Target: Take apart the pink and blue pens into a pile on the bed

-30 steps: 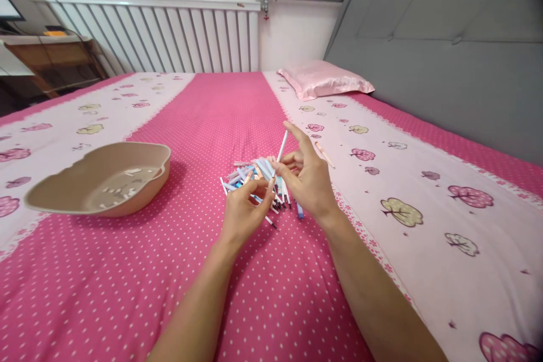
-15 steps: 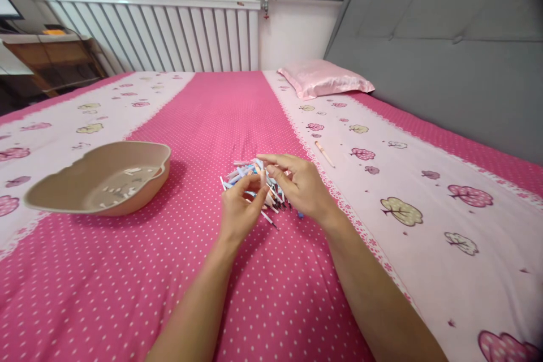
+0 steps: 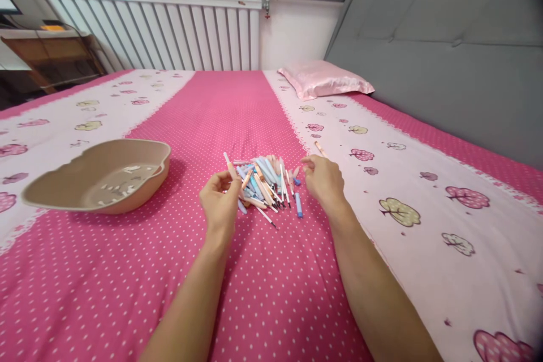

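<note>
Left grip (image 3: 220, 197) pinches a tilted pen (image 3: 229, 164), forearm outstretched.

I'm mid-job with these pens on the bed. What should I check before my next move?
1. Grip: ok. The left hand pinches one pen at the left edge of the pile of pens.
2. The right hand free: cannot tell. Its curled fingers may hide something.
3. Pile together: ok, bunched on the bedspread.
4. Strays: not ok. A stray pen lies apart, beyond the right hand.
5. The bowl: ok, upright left of the pile, small white bits inside.
</note>
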`<state>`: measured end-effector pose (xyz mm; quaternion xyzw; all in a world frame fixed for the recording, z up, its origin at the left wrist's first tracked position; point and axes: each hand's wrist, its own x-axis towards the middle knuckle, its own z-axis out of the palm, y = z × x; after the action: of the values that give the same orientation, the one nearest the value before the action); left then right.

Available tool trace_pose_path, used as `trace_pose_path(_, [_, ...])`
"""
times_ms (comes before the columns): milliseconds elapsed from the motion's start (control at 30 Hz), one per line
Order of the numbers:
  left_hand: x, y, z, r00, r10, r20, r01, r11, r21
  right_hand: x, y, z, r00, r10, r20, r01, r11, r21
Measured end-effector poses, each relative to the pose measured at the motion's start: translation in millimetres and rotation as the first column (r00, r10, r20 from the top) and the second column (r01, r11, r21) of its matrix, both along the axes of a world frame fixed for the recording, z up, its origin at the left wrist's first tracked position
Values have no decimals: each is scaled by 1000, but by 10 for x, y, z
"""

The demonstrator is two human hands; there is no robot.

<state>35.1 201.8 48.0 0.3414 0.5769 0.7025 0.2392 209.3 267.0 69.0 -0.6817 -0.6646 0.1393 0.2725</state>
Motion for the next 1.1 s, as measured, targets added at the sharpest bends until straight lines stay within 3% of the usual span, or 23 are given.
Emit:
trace_pose_path(133, [9, -7, 37, 998, -9, 68, 11, 1000, -18, -30, 37, -122, 989, 27, 144, -9, 992, -127])
trace_pose_path(333, [24, -10, 44, 996, 2, 86, -2, 1000, -7, -58, 100, -253, 973, 117, 197, -69, 969, -237])
trace_pose_path(667, [12, 4, 23, 997, -10, 77, 10, 1000, 1, -65, 195, -401, 957, 291, 15, -286, 948, -142])
trace_pose_path(900, [7, 5, 13, 997, -40, 68, 41, 999, -17, -85, 199, -367, 969, 237, 71, -225, 963, -146])
trace_pose_path(1100, [34, 1, 13, 997, -77, 27, 78, 996, -36, -171, 204, -448, 980, 184, 77, -170, 972, -160])
